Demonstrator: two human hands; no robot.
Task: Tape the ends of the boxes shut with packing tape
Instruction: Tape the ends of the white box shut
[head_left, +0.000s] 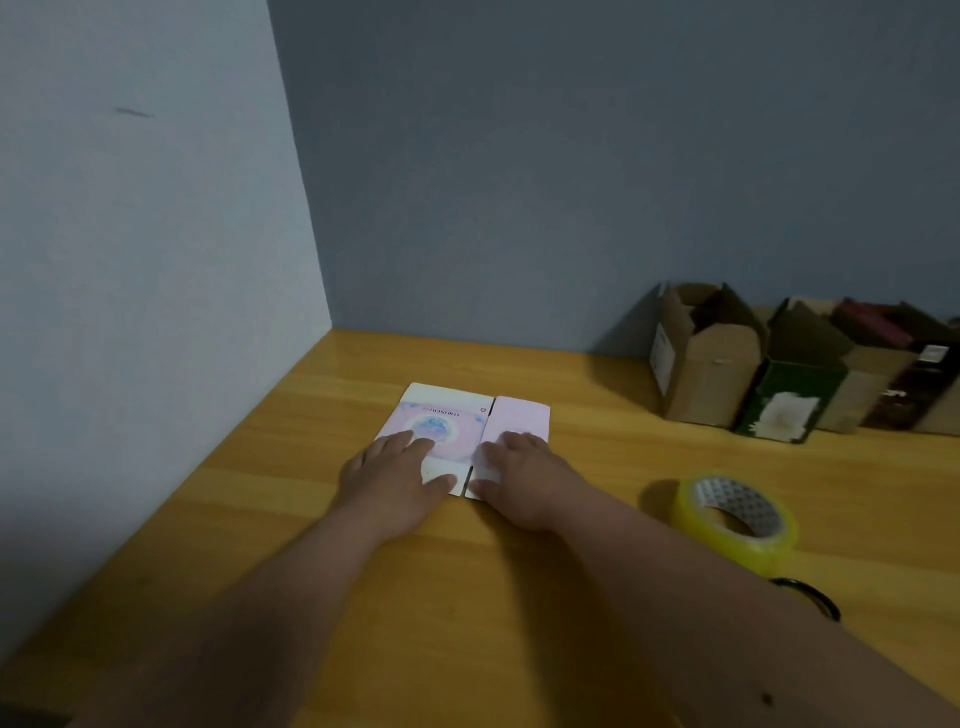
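A flattened pink and white box (457, 415) with a round pastel print lies on the wooden table (571, 447). My left hand (392, 475) presses flat on its left panel, fingers straight. My right hand (519, 475) presses flat on the narrower pink right panel. A roll of clear yellowish packing tape (737, 519) lies on the table to the right of my right forearm, apart from both hands.
Several upright cardboard boxes (701, 358) with open top flaps stand against the back wall at the right, among them a dark green one (795, 395). A black ring-shaped object (810, 597) peeks out beside my right forearm. Walls close in on the left and back.
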